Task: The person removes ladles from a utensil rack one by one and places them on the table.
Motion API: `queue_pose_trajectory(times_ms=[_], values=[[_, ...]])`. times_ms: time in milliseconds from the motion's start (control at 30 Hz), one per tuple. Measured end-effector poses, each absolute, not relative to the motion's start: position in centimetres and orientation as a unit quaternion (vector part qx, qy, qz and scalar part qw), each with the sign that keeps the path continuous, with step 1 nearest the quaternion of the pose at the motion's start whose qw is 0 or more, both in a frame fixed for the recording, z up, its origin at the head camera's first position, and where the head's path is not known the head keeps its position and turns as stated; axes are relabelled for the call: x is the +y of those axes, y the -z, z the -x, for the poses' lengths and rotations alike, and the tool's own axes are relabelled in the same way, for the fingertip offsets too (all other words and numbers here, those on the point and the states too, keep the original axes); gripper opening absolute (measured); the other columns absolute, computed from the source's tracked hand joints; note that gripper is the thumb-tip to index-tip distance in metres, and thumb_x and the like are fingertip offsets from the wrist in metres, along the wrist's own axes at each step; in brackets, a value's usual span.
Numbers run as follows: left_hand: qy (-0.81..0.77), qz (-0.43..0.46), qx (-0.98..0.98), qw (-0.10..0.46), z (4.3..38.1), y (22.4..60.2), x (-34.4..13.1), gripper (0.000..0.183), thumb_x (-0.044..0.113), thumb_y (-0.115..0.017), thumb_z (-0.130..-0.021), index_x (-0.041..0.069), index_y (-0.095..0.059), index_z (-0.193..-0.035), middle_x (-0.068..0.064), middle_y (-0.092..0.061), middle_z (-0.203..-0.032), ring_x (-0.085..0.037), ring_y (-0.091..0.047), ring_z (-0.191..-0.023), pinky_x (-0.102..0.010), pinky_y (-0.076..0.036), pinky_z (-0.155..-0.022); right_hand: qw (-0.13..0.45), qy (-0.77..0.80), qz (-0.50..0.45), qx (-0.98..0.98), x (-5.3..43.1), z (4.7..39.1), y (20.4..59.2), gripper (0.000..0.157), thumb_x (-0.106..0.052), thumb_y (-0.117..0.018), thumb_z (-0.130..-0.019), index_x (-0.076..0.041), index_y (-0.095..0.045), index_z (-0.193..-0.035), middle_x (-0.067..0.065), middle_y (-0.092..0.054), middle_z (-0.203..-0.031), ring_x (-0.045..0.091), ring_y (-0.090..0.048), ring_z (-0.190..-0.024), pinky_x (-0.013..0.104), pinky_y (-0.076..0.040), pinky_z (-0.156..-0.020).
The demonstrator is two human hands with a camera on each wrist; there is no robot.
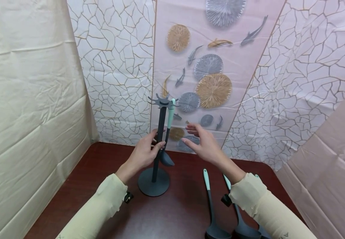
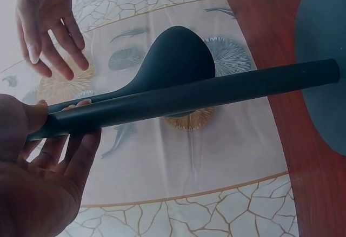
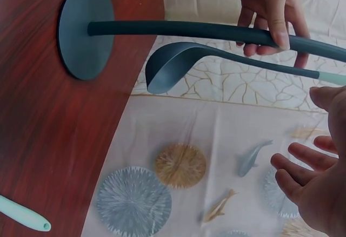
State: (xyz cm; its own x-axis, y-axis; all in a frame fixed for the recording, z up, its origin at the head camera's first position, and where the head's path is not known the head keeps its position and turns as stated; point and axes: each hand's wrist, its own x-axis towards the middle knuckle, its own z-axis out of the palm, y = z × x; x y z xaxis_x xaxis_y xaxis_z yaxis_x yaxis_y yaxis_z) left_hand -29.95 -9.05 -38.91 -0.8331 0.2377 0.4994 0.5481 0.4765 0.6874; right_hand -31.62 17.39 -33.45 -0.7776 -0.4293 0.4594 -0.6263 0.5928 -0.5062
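Observation:
A dark grey utensil stand [image 1: 157,162] with a round base and a hooked top stands upright on the table. From one of its hooks hangs a ladle [image 1: 167,160] with a mint-green handle, its bowl partway down beside the pole. My left hand [image 1: 142,151] grips the pole around mid-height, thumb on the near side and fingers behind. In the right wrist view the ladle [image 3: 170,67] lies close along the pole. To the right of the stand, my right hand [image 1: 206,146] is held in the air with fingers apart, holding nothing.
Several more dark utensils with mint-green handles lie at the table's right front, including a ladle-like one [image 1: 217,231]; my right sleeve [image 1: 268,202] partly covers others. The reddish-brown table [image 1: 184,196] meets a patterned cloth backdrop [image 1: 118,66] behind, with cloth at both sides.

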Motion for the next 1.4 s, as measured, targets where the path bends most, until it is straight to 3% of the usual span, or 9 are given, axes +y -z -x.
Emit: queue_pose_trajectory(times_ms=[167, 567, 800, 1400], values=[[0.462, 0.226, -0.841, 0.166, 29.9, 39.0, -9.1, 0.047, 0.024, -0.064, -0.108, 0.031, -0.052, -0.153, 0.001, -0.071, -0.102, -0.014, -0.075, -0.095, -0.038, -0.061, -0.075, 0.150, -0.349, -0.306, -0.873, 16.5, 31.7, 33.5, 0.060, -0.034, -0.074, -0.102, -0.008, -0.051, -0.151, 0.012, -0.062, -0.146, 0.027, -0.062, -0.133, 0.048, -0.049, -0.111], [0.441, 0.218, -0.848, 0.195, 29.7, 39.2, -8.8, 0.046, 0.026, -0.065, -0.108, 0.026, -0.052, -0.151, -0.001, -0.070, -0.110, -0.018, -0.075, -0.099, -0.037, -0.062, -0.075, 0.135, -0.409, -0.338, -0.837, 14.3, 31.8, 32.8, 0.054, -0.029, -0.073, -0.103, -0.010, -0.051, -0.149, 0.009, -0.065, -0.140, 0.030, -0.064, -0.129, 0.048, -0.050, -0.108], [0.431, 0.207, -0.852, 0.211, 29.4, 39.2, -8.5, 0.042, 0.027, -0.064, -0.108, 0.028, -0.053, -0.148, 0.001, -0.070, -0.110, -0.018, -0.075, -0.100, -0.038, -0.061, -0.075, 0.122, -0.448, -0.343, -0.817, 13.2, 31.7, 32.2, 0.048, -0.025, -0.072, -0.104, -0.008, -0.054, -0.146, 0.014, -0.067, -0.138, 0.030, -0.065, -0.128, 0.050, -0.050, -0.107], [0.436, 0.211, -0.846, 0.223, 29.6, 39.4, -8.4, 0.042, 0.024, -0.065, -0.108, 0.024, -0.054, -0.148, -0.001, -0.070, -0.111, -0.018, -0.076, -0.098, -0.040, -0.061, -0.077, 0.146, -0.456, -0.330, -0.814, 11.7, 31.9, 32.3, 0.034, -0.014, -0.069, -0.105, -0.005, -0.060, -0.136, 0.010, -0.073, -0.115, 0.021, -0.072, -0.104, 0.043, -0.058, -0.090]])
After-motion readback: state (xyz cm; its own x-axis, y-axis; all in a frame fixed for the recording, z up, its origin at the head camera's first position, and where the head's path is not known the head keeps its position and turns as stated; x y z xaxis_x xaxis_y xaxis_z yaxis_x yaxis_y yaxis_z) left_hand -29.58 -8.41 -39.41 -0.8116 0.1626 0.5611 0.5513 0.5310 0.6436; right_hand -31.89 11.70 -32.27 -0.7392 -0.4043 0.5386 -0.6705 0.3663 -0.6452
